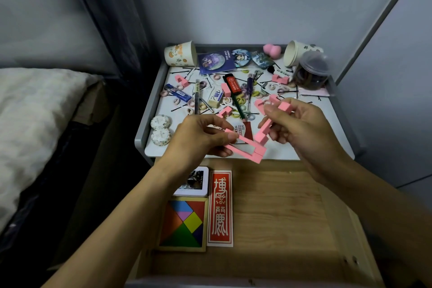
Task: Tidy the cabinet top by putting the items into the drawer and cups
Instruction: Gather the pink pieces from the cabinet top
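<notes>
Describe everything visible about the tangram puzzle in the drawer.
The tangram puzzle is a square wooden tray of flat coloured pieces: blue, red, orange, pink, yellow, green, purple. It lies flat at the left of the open drawer, beside a red card. No hand touches it; the left forearm overlaps its left edge in view.

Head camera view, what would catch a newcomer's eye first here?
First, the two hands mid-frame: the left hand pinches a pink frame-shaped piece and the right hand grips more pink blocks. Behind them the cabinet top is strewn with pens, hairpins and small rings, with an orange-patterned cup and a pale cup tipped over at the back corners. Below, the open drawer holds a colourful tangram and a red card.
</notes>
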Demonstrator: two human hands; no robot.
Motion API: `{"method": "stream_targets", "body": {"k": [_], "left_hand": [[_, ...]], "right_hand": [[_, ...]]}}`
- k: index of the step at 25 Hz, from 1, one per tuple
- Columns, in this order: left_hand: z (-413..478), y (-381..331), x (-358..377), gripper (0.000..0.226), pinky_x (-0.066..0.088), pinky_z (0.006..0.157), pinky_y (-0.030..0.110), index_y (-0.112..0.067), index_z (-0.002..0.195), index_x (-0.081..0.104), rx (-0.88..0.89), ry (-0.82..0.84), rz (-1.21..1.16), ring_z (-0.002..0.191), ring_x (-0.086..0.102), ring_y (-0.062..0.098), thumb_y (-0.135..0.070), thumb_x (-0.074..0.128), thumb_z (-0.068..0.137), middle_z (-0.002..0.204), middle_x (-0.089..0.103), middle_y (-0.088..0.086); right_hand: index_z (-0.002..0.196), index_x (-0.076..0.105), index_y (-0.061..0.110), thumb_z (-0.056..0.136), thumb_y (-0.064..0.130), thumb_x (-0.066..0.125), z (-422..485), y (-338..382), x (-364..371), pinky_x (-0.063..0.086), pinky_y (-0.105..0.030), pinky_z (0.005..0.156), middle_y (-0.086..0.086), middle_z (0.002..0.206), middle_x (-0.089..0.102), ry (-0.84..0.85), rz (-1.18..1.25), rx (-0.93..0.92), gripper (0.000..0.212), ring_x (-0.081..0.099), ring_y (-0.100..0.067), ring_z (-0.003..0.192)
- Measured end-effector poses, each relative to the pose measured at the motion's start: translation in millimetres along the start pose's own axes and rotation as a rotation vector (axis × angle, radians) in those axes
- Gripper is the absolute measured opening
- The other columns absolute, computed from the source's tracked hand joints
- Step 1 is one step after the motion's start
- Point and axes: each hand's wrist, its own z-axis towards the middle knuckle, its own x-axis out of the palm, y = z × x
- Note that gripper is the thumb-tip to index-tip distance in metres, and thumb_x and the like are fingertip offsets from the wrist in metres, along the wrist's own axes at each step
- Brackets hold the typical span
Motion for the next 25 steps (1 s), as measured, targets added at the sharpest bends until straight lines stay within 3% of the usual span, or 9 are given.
{"method": "stream_targets", "body": {"k": [3,6,12,20,22,25], "left_hand": [[-1.0,-0.7,2.1,0.013,0.056,0.055,0.02,0.002,0.094,0.067,-0.034,0.038,-0.03,0.06,0.067,0.02,-0.006,0.07,0.083,0.083,0.075,0.017],[-1.1,-0.8,3.7,0.01,0.056,0.056,0.02,-0.001,0.092,0.067,-0.054,0.04,-0.1,0.059,0.067,0.019,-0.004,0.07,0.083,0.083,0.075,0.017],[-0.6,-0.1,3.9,0.017,0.058,0.062,0.022,0.003,0.097,0.067,-0.071,0.04,-0.21,0.062,0.068,0.021,-0.002,0.07,0.081,0.085,0.074,0.018],[-2.2,-0.7,2.5,0.017,0.058,0.062,0.021,0.0,0.099,0.071,-0.058,0.026,-0.21,0.067,0.068,0.02,-0.003,0.067,0.083,0.088,0.074,0.017],[-1.4,-1.6,-0.8,0.015,0.057,0.061,0.02,0.0,0.097,0.071,-0.059,0.011,-0.222,0.067,0.068,0.02,-0.003,0.066,0.083,0.088,0.074,0.017],[-0.7,-2.7,-5.3,0.013,0.057,0.06,0.019,-0.001,0.095,0.071,-0.065,-0.006,-0.228,0.066,0.069,0.02,-0.005,0.066,0.083,0.087,0.075,0.015]], "right_hand": [[0.089,0.065,0.005,0.086,0.013,0.067,1.7,-2.5,-0.6,0.056,-0.028,0.072,-0.012,0.085,0.073,0.015,0.087,0.023,0.009,0.07,-0.021,0.075],[0.093,0.068,0.005,0.082,0.01,0.07,-1.1,-6.6,3.8,0.058,-0.031,0.082,-0.011,0.092,0.074,0.041,0.078,0.022,0.012,0.073,-0.024,0.089],[0.099,0.074,0.007,0.083,0.007,0.071,-6.4,-10.2,8.5,0.057,-0.026,0.082,-0.002,0.091,0.076,0.065,-0.145,-0.088,0.016,0.072,-0.013,0.088],[0.112,0.073,0.014,0.083,0.013,0.074,-7.9,-13.3,10.3,0.058,-0.029,0.083,0.006,0.101,0.074,0.05,-0.404,-0.261,0.029,0.07,-0.003,0.092],[0.119,0.07,0.018,0.08,0.015,0.077,-8.1,-12.6,8.0,0.055,-0.024,0.086,0.008,0.108,0.071,0.108,-0.474,-0.314,0.04,0.067,-0.005,0.099],[0.132,0.058,0.022,0.071,0.019,0.085,-9.5,-14.1,5.1,0.044,-0.003,0.086,0.007,0.119,0.054,0.164,-0.754,-0.445,0.066,0.05,0.001,0.11]]}}
